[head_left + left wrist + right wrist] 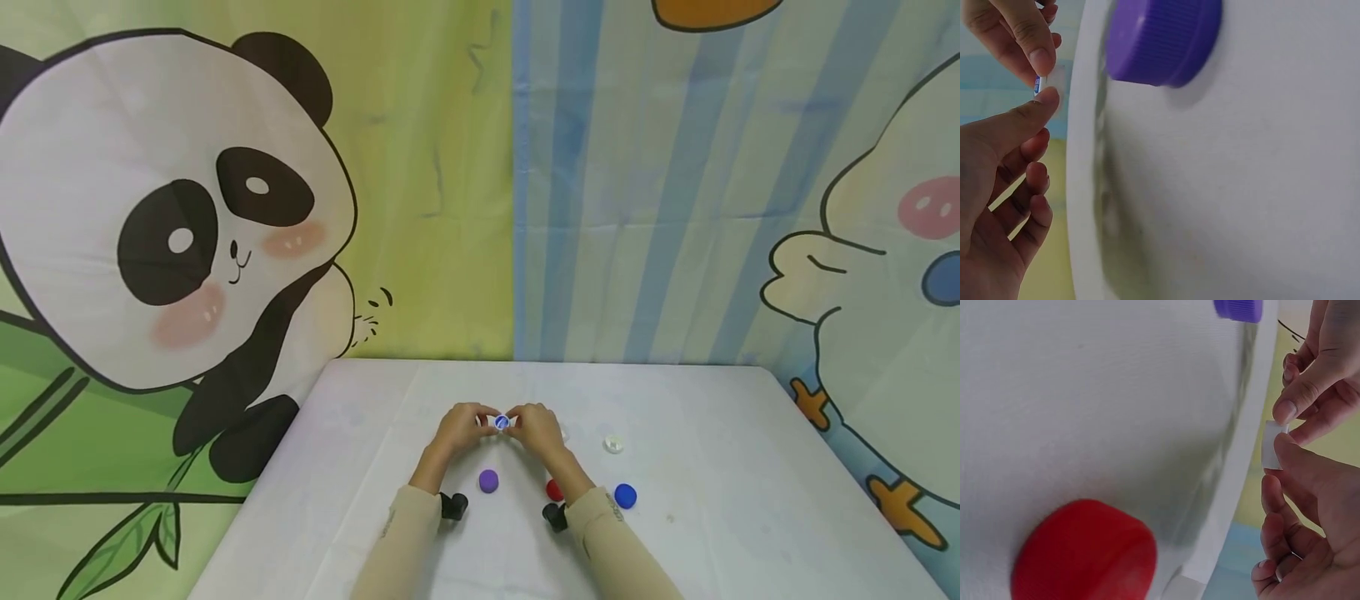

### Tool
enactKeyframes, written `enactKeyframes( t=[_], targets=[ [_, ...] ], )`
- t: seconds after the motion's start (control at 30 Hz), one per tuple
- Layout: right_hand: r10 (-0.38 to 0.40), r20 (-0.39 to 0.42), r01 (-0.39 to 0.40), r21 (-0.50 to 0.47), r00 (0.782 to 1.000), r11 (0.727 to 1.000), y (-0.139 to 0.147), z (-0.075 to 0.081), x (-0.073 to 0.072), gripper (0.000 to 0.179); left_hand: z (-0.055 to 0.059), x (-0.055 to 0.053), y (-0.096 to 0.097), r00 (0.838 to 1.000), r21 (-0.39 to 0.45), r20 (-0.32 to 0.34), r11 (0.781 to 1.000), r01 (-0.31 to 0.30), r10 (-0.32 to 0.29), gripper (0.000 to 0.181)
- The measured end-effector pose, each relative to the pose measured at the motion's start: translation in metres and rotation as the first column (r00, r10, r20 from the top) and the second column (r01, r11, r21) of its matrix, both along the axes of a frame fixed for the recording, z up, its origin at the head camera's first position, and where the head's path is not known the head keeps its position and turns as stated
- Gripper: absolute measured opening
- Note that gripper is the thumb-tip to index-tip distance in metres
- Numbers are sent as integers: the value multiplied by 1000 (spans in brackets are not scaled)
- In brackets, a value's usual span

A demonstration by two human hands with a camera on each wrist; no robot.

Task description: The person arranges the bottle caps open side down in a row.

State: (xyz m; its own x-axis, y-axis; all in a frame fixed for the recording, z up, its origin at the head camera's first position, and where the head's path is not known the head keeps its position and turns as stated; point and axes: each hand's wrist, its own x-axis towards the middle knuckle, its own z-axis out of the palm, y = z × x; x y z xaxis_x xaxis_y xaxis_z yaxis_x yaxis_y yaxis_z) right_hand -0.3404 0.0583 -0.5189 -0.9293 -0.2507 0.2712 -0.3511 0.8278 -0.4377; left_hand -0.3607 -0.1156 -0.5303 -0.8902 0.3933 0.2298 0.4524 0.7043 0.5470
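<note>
Between both hands, over the far middle of the table, is a small white bottle cap (502, 422) with a blue marking on its face. My left hand (459, 427) pinches one side of it between thumb and fingers. The opposite side is pinched by my right hand (537, 430). In the right wrist view the white cap (1271, 449) appears edge-on, partly covered by both thumbs. A ribbed purple bottle cap (488, 481) lies on the table between the forearms. Beside the right wrist is a red bottle cap (554, 490), partly hidden by the arm in the head view.
To the right of the right arm lie a blue bottle cap (625, 496) and a white cap (613, 444). Another white piece (565, 433) shows partly behind the right hand. The white table (360, 467) ends at printed cloth walls (450, 208) behind.
</note>
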Motion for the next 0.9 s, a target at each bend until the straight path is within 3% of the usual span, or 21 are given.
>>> enactKeyframes(
  t=[0.3, 0.73, 0.9],
  targets=[
    [32, -15, -31, 39, 999, 999, 1, -15, 3, 22, -10, 3, 2, 998, -65, 62, 998, -13, 17, 26],
    [-2, 3, 2, 93, 1000, 996, -4, -24, -3, 23, -8, 1, 4, 998, -99, 67, 995, -13, 19, 24],
    [-3, 0, 3, 119, 1000, 993, 0, -19, 1, 28, -7, 1, 3, 998, -149, 55, 989, 3, 5, 44]
  ],
)
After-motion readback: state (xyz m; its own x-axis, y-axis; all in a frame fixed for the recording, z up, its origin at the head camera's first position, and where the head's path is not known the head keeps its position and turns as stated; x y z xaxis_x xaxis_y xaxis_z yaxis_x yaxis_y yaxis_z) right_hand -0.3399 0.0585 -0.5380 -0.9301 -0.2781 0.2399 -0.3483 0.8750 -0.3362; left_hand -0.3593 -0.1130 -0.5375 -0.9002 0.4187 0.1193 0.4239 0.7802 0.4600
